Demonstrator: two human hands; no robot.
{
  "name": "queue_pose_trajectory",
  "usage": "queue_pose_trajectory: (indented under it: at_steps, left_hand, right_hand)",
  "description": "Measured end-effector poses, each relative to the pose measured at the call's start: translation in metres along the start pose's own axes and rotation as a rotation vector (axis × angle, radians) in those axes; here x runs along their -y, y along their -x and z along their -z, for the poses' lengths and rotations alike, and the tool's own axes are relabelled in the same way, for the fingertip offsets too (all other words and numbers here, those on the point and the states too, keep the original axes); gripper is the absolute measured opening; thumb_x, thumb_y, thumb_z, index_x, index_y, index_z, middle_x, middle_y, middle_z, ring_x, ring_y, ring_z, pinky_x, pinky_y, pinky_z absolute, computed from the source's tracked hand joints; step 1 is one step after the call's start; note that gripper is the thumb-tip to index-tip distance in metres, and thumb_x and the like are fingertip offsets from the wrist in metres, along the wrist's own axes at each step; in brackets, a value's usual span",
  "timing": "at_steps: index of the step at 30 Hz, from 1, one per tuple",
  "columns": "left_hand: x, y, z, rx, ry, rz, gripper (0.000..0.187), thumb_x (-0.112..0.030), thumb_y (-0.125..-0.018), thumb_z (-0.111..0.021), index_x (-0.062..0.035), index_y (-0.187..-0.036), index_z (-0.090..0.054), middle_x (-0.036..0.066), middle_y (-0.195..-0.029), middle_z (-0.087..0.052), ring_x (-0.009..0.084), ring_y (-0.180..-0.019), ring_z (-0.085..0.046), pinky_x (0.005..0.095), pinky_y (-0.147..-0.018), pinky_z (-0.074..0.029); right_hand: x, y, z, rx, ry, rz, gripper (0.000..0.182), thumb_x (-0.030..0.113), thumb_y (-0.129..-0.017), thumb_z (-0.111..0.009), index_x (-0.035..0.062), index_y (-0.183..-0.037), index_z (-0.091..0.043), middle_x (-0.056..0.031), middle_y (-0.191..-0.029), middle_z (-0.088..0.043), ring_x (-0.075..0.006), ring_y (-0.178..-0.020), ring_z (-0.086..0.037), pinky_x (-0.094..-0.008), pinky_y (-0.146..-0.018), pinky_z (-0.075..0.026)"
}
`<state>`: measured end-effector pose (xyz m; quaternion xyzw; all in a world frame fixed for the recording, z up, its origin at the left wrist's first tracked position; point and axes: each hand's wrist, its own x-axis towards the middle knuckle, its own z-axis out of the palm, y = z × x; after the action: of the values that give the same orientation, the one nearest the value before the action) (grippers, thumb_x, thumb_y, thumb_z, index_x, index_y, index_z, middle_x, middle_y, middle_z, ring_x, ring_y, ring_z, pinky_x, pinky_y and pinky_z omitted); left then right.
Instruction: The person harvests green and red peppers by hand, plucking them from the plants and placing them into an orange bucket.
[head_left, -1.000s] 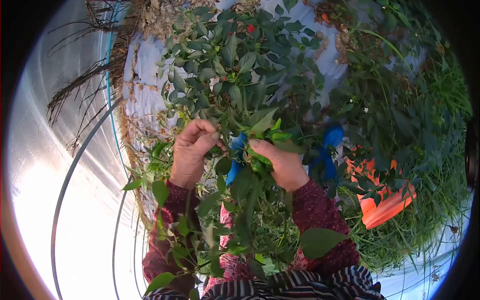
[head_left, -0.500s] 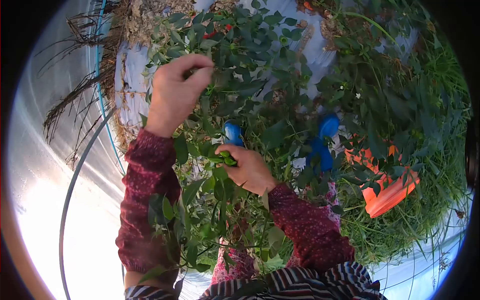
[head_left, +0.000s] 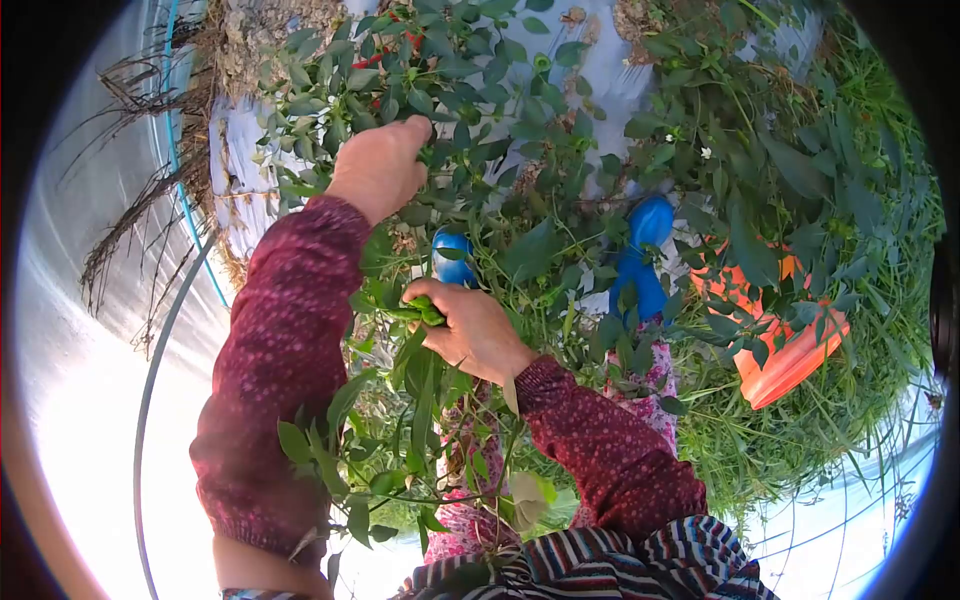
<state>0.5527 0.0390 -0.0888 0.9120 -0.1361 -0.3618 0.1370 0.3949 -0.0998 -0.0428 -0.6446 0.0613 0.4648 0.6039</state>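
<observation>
Leafy pepper plants (head_left: 530,245) surround both of my hands. My left hand (head_left: 380,168) reaches into the foliage at upper left, its back turned up and its fingers curled together; whatever they pinch is hidden. Lower down, my right hand (head_left: 475,332) is closed around several green peppers (head_left: 427,311), which stick out beside the thumb. Leafy stems hang just below that hand. A few red peppers (head_left: 370,60) show among the leaves beyond my left hand.
An orange plastic container (head_left: 790,365) lies in the grass at right, partly behind leaves. My blue boots (head_left: 640,260) stand among the plants. On the left, a grey hose (head_left: 150,400) and a thin blue line (head_left: 180,200) run beside plastic sheeting (head_left: 90,330).
My left hand has turned over from a visible pinch and its forearm reaches farther forward. My right hand, still holding the green peppers, has shifted slightly left and down in view.
</observation>
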Motion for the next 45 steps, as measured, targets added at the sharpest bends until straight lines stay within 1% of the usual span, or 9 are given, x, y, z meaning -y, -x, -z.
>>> queue_pose_trajectory:
  at_steps: [3, 9, 11, 17, 19, 22, 33, 39, 45]
  left_hand:
    - [-0.003, 0.018, 0.012, -0.011, 0.137, 0.115, 0.029, -0.012, -0.072, -0.062, -0.0015, -0.098, -0.056, 0.018, -0.094, -0.063, 0.0350, -0.088, -0.061, 0.0416, -0.078, -0.049]
    - [-0.003, 0.030, 0.010, 0.068, 0.186, 0.148, 0.025, -0.012, -0.072, -0.061, -0.0040, -0.095, -0.054, 0.019, -0.089, -0.061, 0.0358, -0.084, -0.060, 0.0424, -0.076, -0.047]
    - [-0.007, 0.034, 0.011, -0.068, 0.305, 0.170, 0.025, -0.010, -0.072, -0.061, -0.0047, -0.094, -0.054, 0.018, -0.086, -0.061, 0.0354, -0.081, -0.060, 0.0413, -0.074, -0.047]
    - [-0.047, 0.048, 0.014, -0.192, 0.272, -0.127, 0.015, -0.009, -0.072, -0.061, -0.0057, -0.085, -0.056, 0.013, -0.084, -0.059, 0.0299, -0.073, -0.062, 0.0368, -0.064, -0.050]
    - [-0.061, 0.046, 0.005, -0.001, -0.112, -0.144, 0.012, -0.011, -0.074, -0.061, -0.0051, -0.084, -0.057, 0.010, -0.079, -0.058, 0.0265, -0.071, -0.063, 0.0355, -0.061, -0.050]
    - [-0.076, 0.030, -0.021, 0.078, -0.257, -0.209, 0.010, -0.008, -0.074, -0.057, -0.0027, -0.082, -0.060, 0.008, -0.081, -0.059, 0.0247, -0.066, -0.064, 0.0330, -0.056, -0.053]
    - [-0.043, -0.025, -0.065, 0.395, -0.381, 0.163, 0.017, -0.011, -0.082, -0.053, -0.0046, -0.086, -0.068, 0.015, -0.091, -0.067, 0.0253, -0.089, -0.066, 0.0346, -0.070, -0.054]
    - [-0.052, -0.006, -0.055, 0.162, -0.293, 0.010, 0.014, -0.007, -0.081, -0.052, -0.0022, -0.093, -0.054, 0.014, -0.076, -0.065, 0.0298, -0.074, -0.066, 0.0391, -0.061, -0.053]
    - [-0.045, 0.016, -0.037, 0.122, -0.219, -0.043, 0.015, -0.005, -0.074, -0.058, -0.0033, -0.089, -0.054, 0.015, -0.083, -0.062, 0.0306, -0.074, -0.065, 0.0375, -0.062, -0.052]
  right_hand:
    - [0.026, 0.002, 0.017, 0.028, 0.136, -0.016, 0.031, 0.014, -0.079, -0.066, 0.0099, -0.107, -0.055, -0.0113, -0.085, -0.061, -0.0247, -0.072, -0.060, -0.0346, -0.066, -0.046]
    - [0.021, 0.003, 0.011, -0.018, 0.127, 0.055, 0.031, 0.016, -0.078, -0.066, 0.0098, -0.106, -0.055, -0.0129, -0.092, -0.062, -0.0302, -0.077, -0.061, -0.0383, -0.068, -0.048]
    - [0.022, 0.003, 0.014, -0.016, 0.144, 0.052, 0.032, 0.016, -0.077, -0.066, 0.0096, -0.106, -0.055, -0.0131, -0.093, -0.062, -0.0306, -0.079, -0.062, -0.0387, -0.070, -0.048]
    - [0.021, 0.005, 0.013, -0.021, 0.177, 0.086, 0.036, 0.016, -0.075, -0.066, 0.0070, -0.107, -0.054, -0.0154, -0.096, -0.061, -0.0331, -0.082, -0.060, -0.0405, -0.072, -0.048]
    - [0.021, 0.003, 0.010, -0.014, 0.193, 0.107, 0.036, 0.016, -0.074, -0.066, 0.0061, -0.107, -0.055, -0.0163, -0.096, -0.061, -0.0340, -0.082, -0.060, -0.0413, -0.072, -0.048]
    - [0.017, 0.006, 0.006, -0.084, 0.243, 0.153, 0.034, 0.017, -0.072, -0.066, 0.0051, -0.102, -0.056, -0.0175, -0.090, -0.060, -0.0358, -0.081, -0.059, -0.0439, -0.071, -0.047]
    - [0.018, 0.008, 0.008, -0.055, 0.227, 0.115, 0.032, 0.015, -0.069, -0.064, 0.0037, -0.098, -0.055, -0.0196, -0.086, -0.058, -0.0378, -0.078, -0.057, -0.0454, -0.069, -0.046]
    - [0.013, 0.006, 0.003, -0.006, 0.257, 0.114, 0.039, 0.014, -0.067, -0.067, 0.0029, -0.102, -0.053, -0.0201, -0.090, -0.058, -0.0390, -0.082, -0.057, -0.0458, -0.071, -0.045]
    - [0.029, 0.009, 0.013, 0.024, 0.206, 0.032, 0.047, 0.007, -0.068, -0.068, 0.0060, -0.112, -0.052, -0.0178, -0.097, -0.059, -0.0376, -0.090, -0.057, -0.0439, -0.077, -0.046]
